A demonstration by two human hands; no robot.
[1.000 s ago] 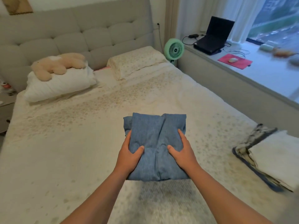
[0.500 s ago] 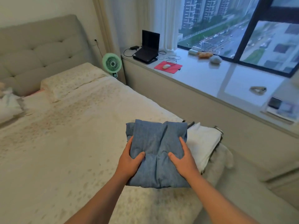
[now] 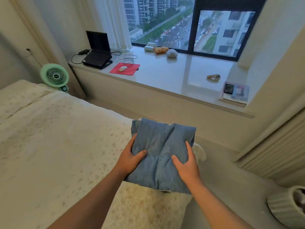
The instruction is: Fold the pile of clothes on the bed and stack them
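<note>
The person holds a folded blue garment (image 3: 162, 154) at the bed's (image 3: 57, 146) right edge. The left hand (image 3: 130, 160) grips its left side, thumb on top, fingers underneath. The right hand (image 3: 187, 166) grips its right side likewise. A sliver of white fabric (image 3: 200, 152) shows just beside the garment's right edge.

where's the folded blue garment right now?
In the head view, the folded blue garment sits lower centre, held between the left hand and right hand over the bed's right edge, window ledge beyond.
</note>
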